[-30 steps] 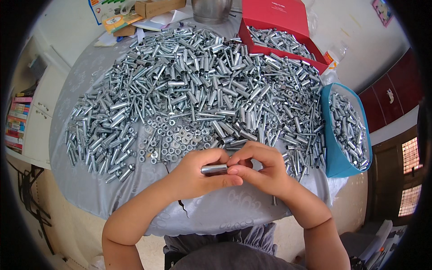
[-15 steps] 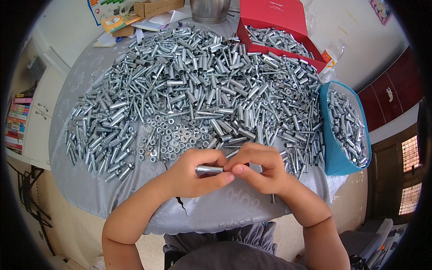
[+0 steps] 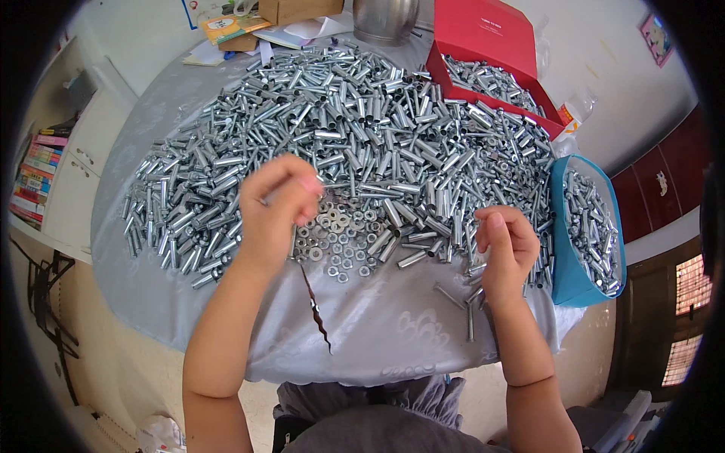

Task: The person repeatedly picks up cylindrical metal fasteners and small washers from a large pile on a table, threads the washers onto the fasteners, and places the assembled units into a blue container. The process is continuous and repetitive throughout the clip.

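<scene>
Hands raised apart, over metal sleeves, washers

Bright, smooth metal sleeves with a zinc-like sheen lie heaped on a grey cloth of faint satin gloss, torn along one dark seam. Small metal washers share the same shiny finish. Red box: matt cardboard. Blue tub: smooth plastic. Steel pot: dull brushed metal. Thin metal bolts look slightly greyer.
</scene>
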### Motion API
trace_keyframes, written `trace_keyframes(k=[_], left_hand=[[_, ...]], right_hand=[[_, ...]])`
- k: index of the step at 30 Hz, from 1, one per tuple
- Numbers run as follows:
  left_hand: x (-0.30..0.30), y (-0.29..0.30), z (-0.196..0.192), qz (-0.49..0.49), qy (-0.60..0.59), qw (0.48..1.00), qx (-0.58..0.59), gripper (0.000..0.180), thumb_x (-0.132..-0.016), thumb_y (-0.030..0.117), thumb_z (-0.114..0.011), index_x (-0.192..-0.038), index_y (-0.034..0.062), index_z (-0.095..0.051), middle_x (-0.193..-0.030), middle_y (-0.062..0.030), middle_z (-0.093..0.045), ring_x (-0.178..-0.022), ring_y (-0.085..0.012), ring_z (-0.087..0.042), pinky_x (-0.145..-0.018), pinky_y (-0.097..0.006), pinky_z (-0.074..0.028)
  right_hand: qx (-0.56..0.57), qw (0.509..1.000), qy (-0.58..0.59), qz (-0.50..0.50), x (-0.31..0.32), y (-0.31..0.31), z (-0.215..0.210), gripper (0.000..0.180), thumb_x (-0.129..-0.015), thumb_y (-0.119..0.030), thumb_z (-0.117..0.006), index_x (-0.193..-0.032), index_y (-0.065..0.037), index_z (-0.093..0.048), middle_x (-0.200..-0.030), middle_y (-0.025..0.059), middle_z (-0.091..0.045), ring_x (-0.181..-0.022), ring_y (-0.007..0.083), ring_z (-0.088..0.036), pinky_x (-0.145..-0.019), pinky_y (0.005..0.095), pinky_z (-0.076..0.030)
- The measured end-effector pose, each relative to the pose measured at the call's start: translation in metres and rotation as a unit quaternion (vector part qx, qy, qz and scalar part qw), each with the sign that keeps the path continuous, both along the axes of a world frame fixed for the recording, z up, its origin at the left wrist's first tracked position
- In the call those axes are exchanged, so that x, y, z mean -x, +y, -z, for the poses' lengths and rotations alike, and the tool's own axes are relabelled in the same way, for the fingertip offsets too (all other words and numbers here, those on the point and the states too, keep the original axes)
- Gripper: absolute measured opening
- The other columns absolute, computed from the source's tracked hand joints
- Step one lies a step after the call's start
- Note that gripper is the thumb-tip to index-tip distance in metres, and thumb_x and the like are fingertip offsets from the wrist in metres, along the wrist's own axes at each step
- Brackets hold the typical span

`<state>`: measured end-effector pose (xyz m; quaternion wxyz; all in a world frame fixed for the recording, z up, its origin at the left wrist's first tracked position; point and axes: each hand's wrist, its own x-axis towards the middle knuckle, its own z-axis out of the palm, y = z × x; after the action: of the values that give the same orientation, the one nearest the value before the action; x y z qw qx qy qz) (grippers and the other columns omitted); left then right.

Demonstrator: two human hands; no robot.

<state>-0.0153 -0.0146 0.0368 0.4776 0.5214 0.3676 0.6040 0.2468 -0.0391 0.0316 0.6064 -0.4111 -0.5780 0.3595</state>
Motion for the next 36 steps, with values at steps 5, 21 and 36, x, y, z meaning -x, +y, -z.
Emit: trace_keyframes(k=[5, 21, 36], left_hand=[[0.023, 0.016, -0.009, -0.051, -0.173, 0.984, -0.009, 0.021, -0.083, 0.023, -0.046, -0.073, 0.0058, -0.047, -0.053, 0.001, -0.036, -0.045, -0.0082, -0.03, -0.044, -0.023, -0.026], [0.027, 0.023, -0.006, -0.098, -0.168, 0.973, 0.122, 0.02, -0.08, 0.023, -0.054, -0.073, 0.004, -0.05, -0.054, 0.0009, -0.04, -0.044, -0.0075, -0.032, -0.043, -0.023, -0.027], [0.023, 0.021, -0.004, -0.099, -0.095, 0.988, 0.064, 0.018, -0.081, 0.016, -0.054, -0.07, 0.002, -0.053, -0.052, 0.0017, -0.041, -0.043, -0.0059, -0.035, -0.041, -0.022, -0.029]], right_hand=[[0.02, 0.992, -0.12, -0.02, 0.005, 0.008, 0.007, 0.012, -0.085, -0.011, -0.058, -0.086, 0.0, -0.063, -0.075, 0.0015, -0.059, -0.061, 0.0054, -0.046, -0.054, 0.02, -0.036], [-0.194, 0.817, -0.484, -0.247, 0.086, 0.049, -0.035, 0.016, -0.068, -0.005, -0.065, -0.083, -0.009, -0.066, -0.085, 0.0062, -0.055, -0.082, 0.0236, -0.052, -0.073, 0.0332, -0.044], [-0.266, 0.758, -0.543, -0.244, 0.12, 0.061, -0.014, 0.02, -0.064, -0.008, -0.066, -0.083, -0.014, -0.066, -0.096, 0.0061, -0.054, -0.091, 0.024, -0.05, -0.081, 0.0345, -0.043]])
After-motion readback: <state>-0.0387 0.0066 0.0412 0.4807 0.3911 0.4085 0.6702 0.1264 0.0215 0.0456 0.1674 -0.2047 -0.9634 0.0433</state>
